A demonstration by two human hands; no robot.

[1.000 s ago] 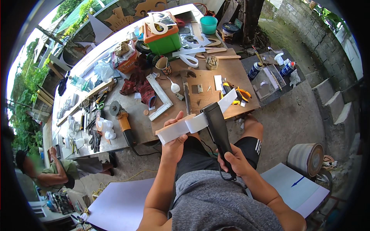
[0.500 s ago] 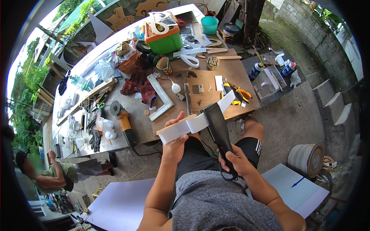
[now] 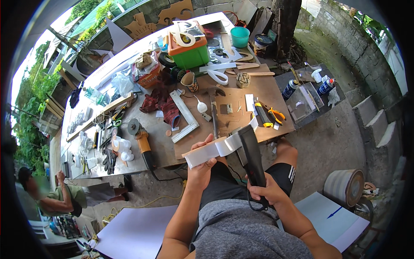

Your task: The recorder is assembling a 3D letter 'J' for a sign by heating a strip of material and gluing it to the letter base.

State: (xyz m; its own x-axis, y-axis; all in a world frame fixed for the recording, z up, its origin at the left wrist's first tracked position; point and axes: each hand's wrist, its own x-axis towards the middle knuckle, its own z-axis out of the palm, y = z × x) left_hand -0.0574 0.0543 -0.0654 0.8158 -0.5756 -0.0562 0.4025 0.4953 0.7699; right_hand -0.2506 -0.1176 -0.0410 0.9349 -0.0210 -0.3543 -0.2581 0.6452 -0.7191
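Observation:
My left hand (image 3: 201,173) is closed around a flat tan piece with a white strip (image 3: 203,156) along its face. A section of the strip curls away from it to the right and meets the head of a black corded hand iron (image 3: 250,156), shaped like a hair straightener. My right hand (image 3: 268,190) grips the iron's handle, its head pointing away from me. A short bit of strip shows beyond the head; whether it runs between plates is hidden. Just past my hands, a hammer (image 3: 214,112) lies on the brown board (image 3: 235,97).
Ahead, the cluttered table bears an angle grinder (image 3: 141,144), a white-edged square (image 3: 184,118), pliers (image 3: 276,115) and a green box with an orange lid (image 3: 188,52). Two spray cans (image 3: 290,89) stand on a low surface at right. Another person (image 3: 64,194) is at far left.
The iron's head has turned and come slightly nearer to me. Less strip shows beyond it, and that end now bends. Both hands keep their grips; the whole view has shifted a little.

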